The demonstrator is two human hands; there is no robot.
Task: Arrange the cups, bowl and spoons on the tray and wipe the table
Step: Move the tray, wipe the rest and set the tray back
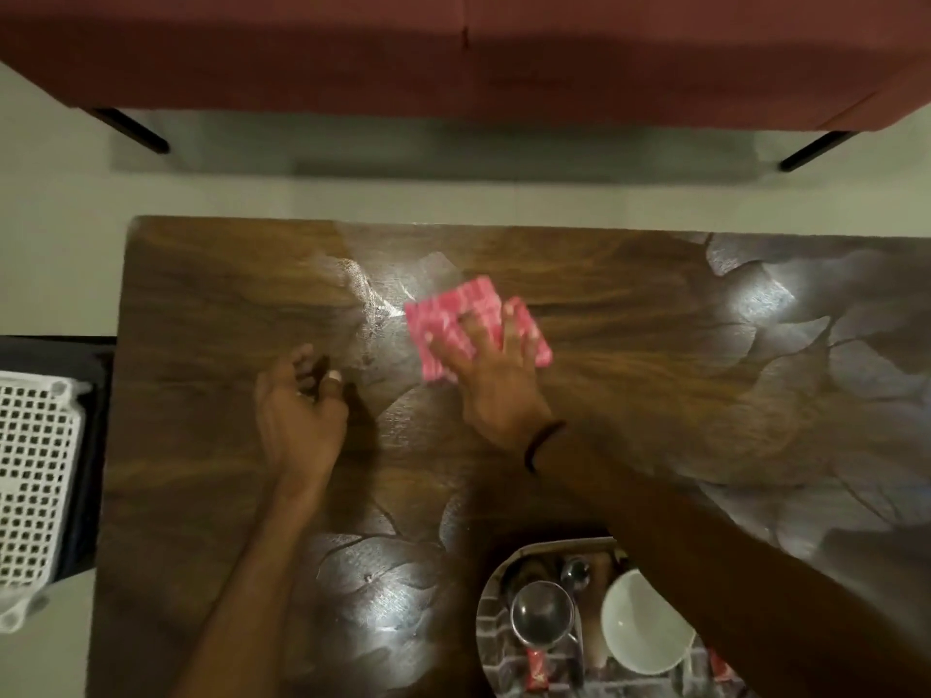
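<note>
My right hand presses flat on a pink cloth near the middle of the brown wooden table. Wet streaks shine on the wood to the left of the cloth and across the right side. My left hand rests on the table to the left, fingers loosely curled and holding nothing. At the near edge a patterned tray carries a steel cup, a white bowl and a spoon. My right forearm crosses over the tray's right part.
A white perforated basket sits on a dark stand off the table's left side. A red sofa on black legs stands beyond the table's far edge, with pale floor between. Red packets lie on the tray.
</note>
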